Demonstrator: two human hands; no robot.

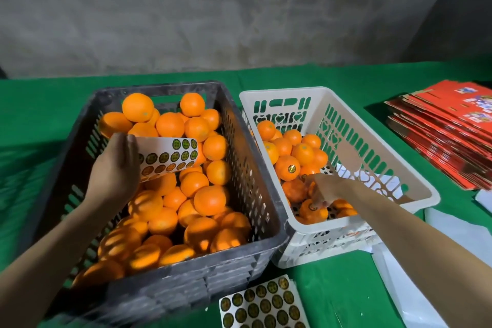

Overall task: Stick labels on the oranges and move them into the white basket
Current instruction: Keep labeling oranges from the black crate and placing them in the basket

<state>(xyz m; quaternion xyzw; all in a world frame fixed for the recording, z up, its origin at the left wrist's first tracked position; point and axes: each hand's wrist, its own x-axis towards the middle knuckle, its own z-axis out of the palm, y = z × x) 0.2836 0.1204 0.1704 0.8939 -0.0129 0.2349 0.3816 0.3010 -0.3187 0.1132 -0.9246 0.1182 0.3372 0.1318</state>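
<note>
A black crate (pixel 159 88) on the left is piled with unlabelled oranges (pixel 210 200). Over it my left hand (pixel 114 168) grips a white label sheet (pixel 170 154) carrying rows of round dark stickers. The white basket (pixel 287 89) stands right beside the crate and holds several oranges, one showing a sticker (pixel 286 166). My right hand (pixel 324 188) reaches down into the basket's near part. Its fingertips curl round the top of a labelled orange (pixel 308 214) lying low on the basket floor.
Another sticker sheet (pixel 262 306) lies on the green cloth (pixel 332 301) in front of the crate. A stack of flat red cartons (pixel 447 128) sits at the far right. White paper (pixel 452 234) lies right of the basket. A grey wall runs behind the table.
</note>
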